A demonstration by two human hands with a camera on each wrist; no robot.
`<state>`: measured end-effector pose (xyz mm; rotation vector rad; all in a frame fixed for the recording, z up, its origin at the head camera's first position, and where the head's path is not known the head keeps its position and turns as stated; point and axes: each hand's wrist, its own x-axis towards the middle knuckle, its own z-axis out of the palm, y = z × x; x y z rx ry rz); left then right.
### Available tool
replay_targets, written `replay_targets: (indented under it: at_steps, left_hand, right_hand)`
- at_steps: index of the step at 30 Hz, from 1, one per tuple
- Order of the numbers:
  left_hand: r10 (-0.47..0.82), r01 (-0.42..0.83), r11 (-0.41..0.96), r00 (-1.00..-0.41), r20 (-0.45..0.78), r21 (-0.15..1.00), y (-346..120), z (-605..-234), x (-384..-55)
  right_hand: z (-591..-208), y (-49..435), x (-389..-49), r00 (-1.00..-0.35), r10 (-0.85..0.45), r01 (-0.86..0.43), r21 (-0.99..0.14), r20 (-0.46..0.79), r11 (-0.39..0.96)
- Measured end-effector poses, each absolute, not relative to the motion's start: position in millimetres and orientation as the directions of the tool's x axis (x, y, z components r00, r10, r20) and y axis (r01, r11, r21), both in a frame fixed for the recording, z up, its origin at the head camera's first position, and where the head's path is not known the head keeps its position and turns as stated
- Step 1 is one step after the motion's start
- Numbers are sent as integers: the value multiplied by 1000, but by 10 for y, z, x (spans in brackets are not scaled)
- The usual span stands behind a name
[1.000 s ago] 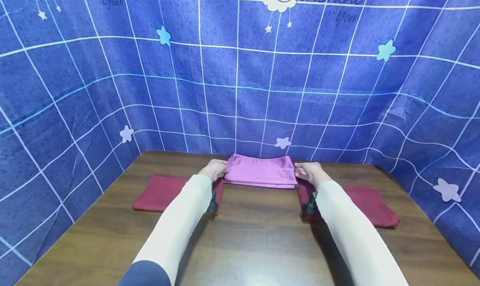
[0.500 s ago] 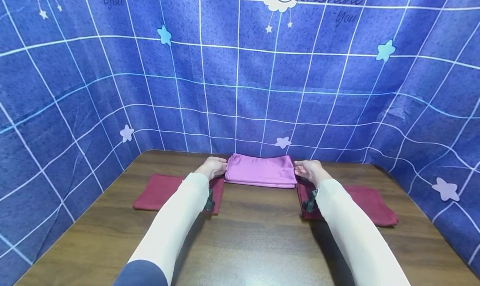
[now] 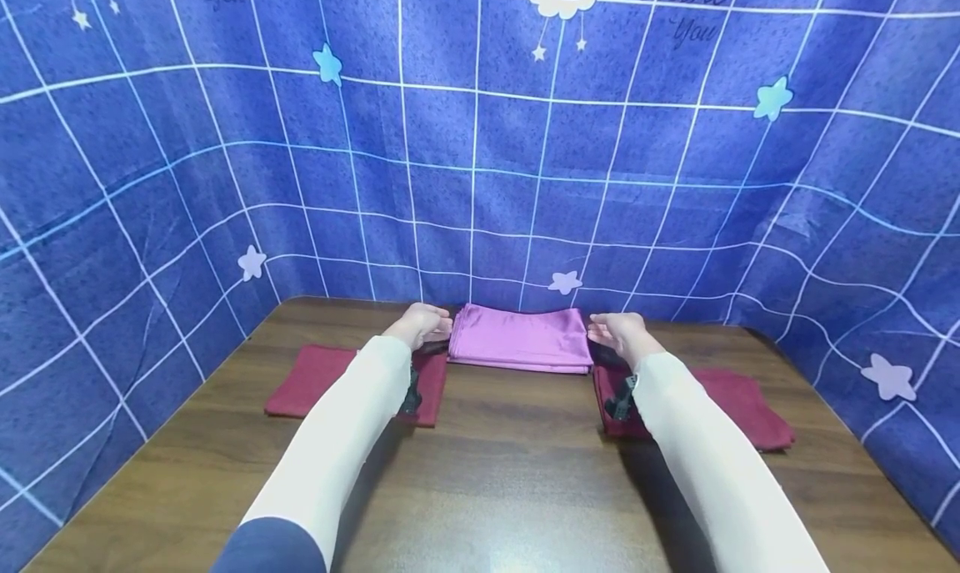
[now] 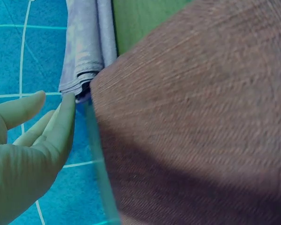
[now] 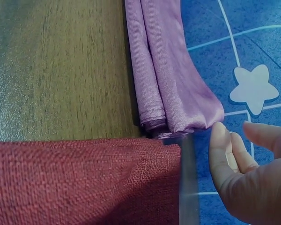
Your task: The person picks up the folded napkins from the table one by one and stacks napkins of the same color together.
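Observation:
A folded, shiny pink-purple cloth lies at the back of the table between my two hands. My left hand is at its left end, with the thumb apart from the fingers. In the left wrist view the fingertips are at the layered end of the cloth; I cannot tell whether they touch. My right hand is at the other end, relaxed, its fingertips close to the cloth's corner in the right wrist view. Neither hand grips anything.
Two dark red folded cloths lie on the wooden table: a left one and a right one, each partly under a forearm. A blue gridded curtain with stars hangs behind and at both sides.
My left hand has shifted slightly left and its fingers have loosened from the pink cloth's end. The right hand's fingers have straightened a little. The cloths stay in place; the view tilts slightly.

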<state>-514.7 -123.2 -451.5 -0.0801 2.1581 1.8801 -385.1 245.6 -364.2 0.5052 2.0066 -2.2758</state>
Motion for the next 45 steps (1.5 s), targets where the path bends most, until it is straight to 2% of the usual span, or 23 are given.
replay_targets:
  at_steps: [1, 6, 8, 11, 25, 36, 45]
  left_hand:
    - [174, -200, 128, -960, -221, 971, -1283, -4611, -5266]
    - [163, -213, 166, -957, -240, 963, -1098, -3907, -4475]
    - [141, -243, 184, -952, -270, 952, -1032, -3695, -4248]
    - [183, -236, 178, -946, -268, 955, -1031, -3560, -4116]
    - [280, -191, 239, -925, -256, 952, -1070, -3411, -4018]
    - [304, -170, 259, -920, -247, 951, -1065, -3408, -3924]
    - [306, -154, 132, -933, -188, 979, -1085, -3458, -3898]
  right_hand:
    - [-3641, 2455, -3844, -944, 164, 264, -953, -286, -147]
    - [-3601, 2451, -3779, -945, 152, 272, -953, -291, -135]
    - [-3588, 2456, -3765, -946, 147, 272, -954, -289, -125]
    - [-3569, 2452, -3751, -948, 139, 272, -956, -286, -108]
    - [-3433, 2323, -3636, -958, -9, 285, -955, -286, -84]
    - [-3335, 2200, -3585, -955, -35, 293, -956, -293, -1]
    - [-3331, 2104, -3569, -954, -11, 299, -954, -299, 9]
